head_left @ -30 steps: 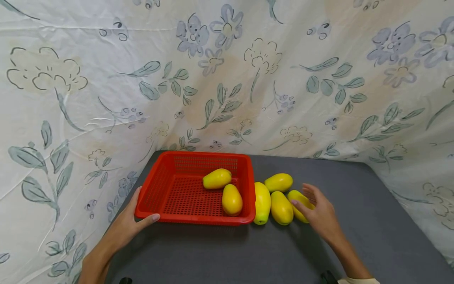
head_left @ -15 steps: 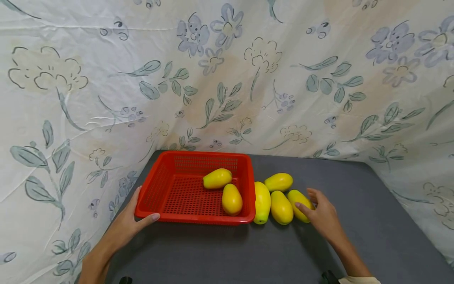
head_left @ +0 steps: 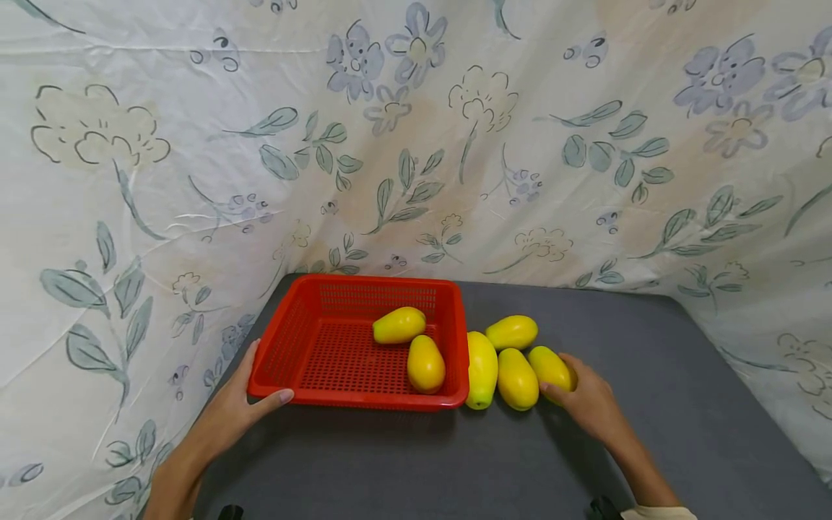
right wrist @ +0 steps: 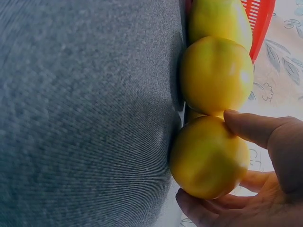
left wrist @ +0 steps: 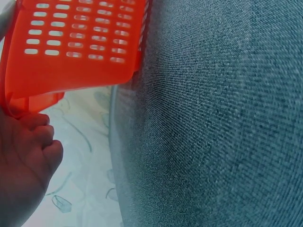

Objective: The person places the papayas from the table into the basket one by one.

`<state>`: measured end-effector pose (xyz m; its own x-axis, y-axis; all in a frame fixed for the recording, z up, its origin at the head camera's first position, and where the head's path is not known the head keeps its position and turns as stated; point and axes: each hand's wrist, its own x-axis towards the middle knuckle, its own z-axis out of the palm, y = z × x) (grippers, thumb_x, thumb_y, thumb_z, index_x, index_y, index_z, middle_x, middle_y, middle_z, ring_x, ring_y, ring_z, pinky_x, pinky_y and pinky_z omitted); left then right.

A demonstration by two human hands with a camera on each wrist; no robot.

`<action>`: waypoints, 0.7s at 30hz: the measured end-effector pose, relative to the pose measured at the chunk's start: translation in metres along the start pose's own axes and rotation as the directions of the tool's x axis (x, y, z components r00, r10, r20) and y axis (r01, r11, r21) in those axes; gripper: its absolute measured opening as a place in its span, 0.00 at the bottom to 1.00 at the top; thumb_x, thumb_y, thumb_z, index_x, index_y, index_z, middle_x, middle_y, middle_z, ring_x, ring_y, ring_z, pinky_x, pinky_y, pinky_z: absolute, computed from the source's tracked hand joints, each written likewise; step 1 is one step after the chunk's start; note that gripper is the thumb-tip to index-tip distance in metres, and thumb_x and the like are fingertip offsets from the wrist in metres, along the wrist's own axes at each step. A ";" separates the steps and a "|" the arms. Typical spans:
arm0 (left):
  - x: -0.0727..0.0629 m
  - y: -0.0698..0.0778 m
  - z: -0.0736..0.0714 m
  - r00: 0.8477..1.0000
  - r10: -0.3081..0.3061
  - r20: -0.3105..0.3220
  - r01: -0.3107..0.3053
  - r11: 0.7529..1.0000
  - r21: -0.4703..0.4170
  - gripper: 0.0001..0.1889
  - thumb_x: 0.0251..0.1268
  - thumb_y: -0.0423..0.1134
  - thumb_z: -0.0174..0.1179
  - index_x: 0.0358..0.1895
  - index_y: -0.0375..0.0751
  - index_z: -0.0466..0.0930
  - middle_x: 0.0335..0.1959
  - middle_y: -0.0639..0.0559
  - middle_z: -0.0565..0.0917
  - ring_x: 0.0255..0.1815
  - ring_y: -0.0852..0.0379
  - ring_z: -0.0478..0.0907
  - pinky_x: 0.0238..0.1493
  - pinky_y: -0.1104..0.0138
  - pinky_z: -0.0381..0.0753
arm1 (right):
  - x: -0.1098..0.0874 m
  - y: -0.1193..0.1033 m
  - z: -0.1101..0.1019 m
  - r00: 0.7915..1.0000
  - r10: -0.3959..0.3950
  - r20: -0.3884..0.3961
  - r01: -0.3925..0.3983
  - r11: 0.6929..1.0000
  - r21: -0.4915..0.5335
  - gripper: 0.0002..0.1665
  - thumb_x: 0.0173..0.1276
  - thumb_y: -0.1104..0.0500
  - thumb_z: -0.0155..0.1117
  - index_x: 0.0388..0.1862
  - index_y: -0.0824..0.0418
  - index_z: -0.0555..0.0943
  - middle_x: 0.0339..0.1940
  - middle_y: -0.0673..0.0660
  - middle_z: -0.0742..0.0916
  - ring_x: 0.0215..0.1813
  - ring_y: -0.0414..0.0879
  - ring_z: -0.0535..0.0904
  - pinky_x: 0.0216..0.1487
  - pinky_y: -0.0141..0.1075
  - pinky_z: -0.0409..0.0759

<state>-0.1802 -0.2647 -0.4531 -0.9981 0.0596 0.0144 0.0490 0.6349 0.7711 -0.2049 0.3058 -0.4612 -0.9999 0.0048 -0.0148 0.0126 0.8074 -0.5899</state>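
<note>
My left hand (head_left: 227, 408) grips the near left corner of a red plastic basket (head_left: 357, 401), thumb on the front rim, fingers at the side. Curled fingers (left wrist: 41, 137) show under the rim in the left wrist view. Inside the basket lie two smooth yellow fruits (head_left: 425, 365), oval like small papayas or mangoes. My right hand (head_left: 590, 401) holds the rightmost loose yellow fruit (head_left: 551, 367) between thumb and fingers. In the right wrist view the thumb (right wrist: 251, 126) presses that fruit's upper side and the fingertips (right wrist: 191, 205) reach around below it.
Beside the held fruit lies another yellow fruit (head_left: 517, 379), with a longer one (head_left: 482, 372) against the basket's right wall and one (head_left: 512, 332) behind. They share a dark grey table (head_left: 364, 469). A floral cloth (head_left: 494, 144) hangs behind and to the left.
My right hand has come down and closed its thumb and fingers round the rightmost fruit, which has turned slightly. The left hand and basket stay put.
</note>
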 end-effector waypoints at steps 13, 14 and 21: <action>0.002 0.000 0.001 1.000 -0.006 0.000 0.006 1.000 0.007 0.63 0.68 0.62 0.67 0.88 0.50 0.26 0.83 0.35 0.59 0.76 0.35 0.66 0.69 0.24 0.65 | -0.001 0.000 0.000 1.000 0.012 -0.012 -0.012 1.000 0.002 0.53 0.74 0.40 0.70 0.81 0.72 0.62 0.75 0.79 0.72 0.65 0.71 0.76 0.53 0.59 0.79; 0.002 0.000 0.001 1.000 -0.003 0.001 0.003 1.000 0.007 0.63 0.68 0.62 0.67 0.88 0.51 0.26 0.83 0.35 0.60 0.75 0.35 0.66 0.69 0.25 0.65 | -0.001 0.001 0.000 1.000 0.010 -0.015 -0.010 1.000 0.003 0.53 0.74 0.40 0.70 0.81 0.72 0.62 0.75 0.79 0.72 0.65 0.70 0.76 0.53 0.59 0.79; 0.001 0.000 0.001 0.999 0.035 -0.006 -0.035 0.999 -0.017 0.60 0.69 0.59 0.67 0.88 0.51 0.30 0.79 0.37 0.65 0.72 0.38 0.69 0.68 0.26 0.68 | -0.001 0.001 0.002 0.999 0.010 -0.036 -0.010 1.000 0.001 0.54 0.73 0.38 0.70 0.81 0.73 0.62 0.74 0.79 0.73 0.63 0.69 0.78 0.51 0.57 0.79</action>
<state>-0.1814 -0.2636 -0.4542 -0.9960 0.0773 0.0450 0.0833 0.6189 0.7811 -0.2041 0.3059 -0.4633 -0.9994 0.0344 0.0086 0.0226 0.8068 -0.5904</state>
